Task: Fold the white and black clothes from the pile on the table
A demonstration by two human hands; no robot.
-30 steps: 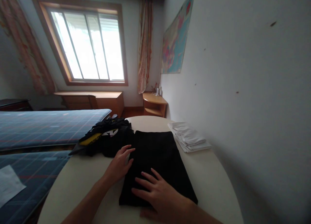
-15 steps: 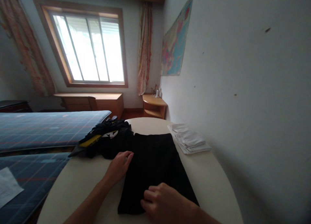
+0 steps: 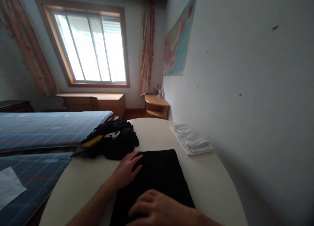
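A folded black garment (image 3: 159, 169) lies on the round cream table (image 3: 213, 190) in front of me; its exact kind is unclear. My left hand (image 3: 128, 169) rests on its far left edge, fingers spread. Over the garment's near part is my right hand (image 3: 152, 208), loosely curved, its fingers apart and slightly blurred, with nothing visible in them. Just beyond my left hand, a heap of dark clothes (image 3: 120, 142) with a yellow band and a white patch sits at the table's left edge.
Folded white cloth (image 3: 192, 139) lies at the table's right edge, near the wall (image 3: 245, 128). To the left are blue plaid mattresses (image 3: 54, 128), one with a white paper (image 3: 9, 186) on it. A corner shelf (image 3: 157, 102) stands beyond the table.
The black garment has slid toward me, away from the dark heap. My left hand has spread its fingers over the garment's edge. My right hand has moved a little to the left.
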